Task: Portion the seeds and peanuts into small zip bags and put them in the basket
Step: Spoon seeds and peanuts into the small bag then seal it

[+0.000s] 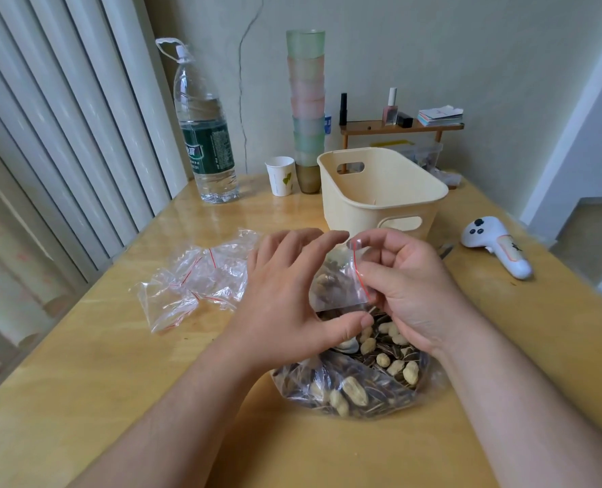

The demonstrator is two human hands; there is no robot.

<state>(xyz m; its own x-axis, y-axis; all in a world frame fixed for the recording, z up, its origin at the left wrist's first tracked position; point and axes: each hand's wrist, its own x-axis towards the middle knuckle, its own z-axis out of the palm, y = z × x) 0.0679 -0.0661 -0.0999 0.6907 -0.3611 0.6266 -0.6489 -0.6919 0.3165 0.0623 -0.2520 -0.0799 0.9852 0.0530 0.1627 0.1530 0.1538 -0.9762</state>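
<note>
Right hand [408,287] pinches seed-filled zip bag [338,283] (left hand [289,294] spread) over big bag [355,378].

Two bare forearms come into the frame from the lower edge, without sleeves. The left hand [292,294] and the right hand [408,290] wear no gloves, rings, watch or bracelet. The fingernails are short, plain and without polish.

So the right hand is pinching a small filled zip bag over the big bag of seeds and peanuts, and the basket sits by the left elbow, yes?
Not quite: the head view shows the basket beyond the hands, farther back on the table.
</note>
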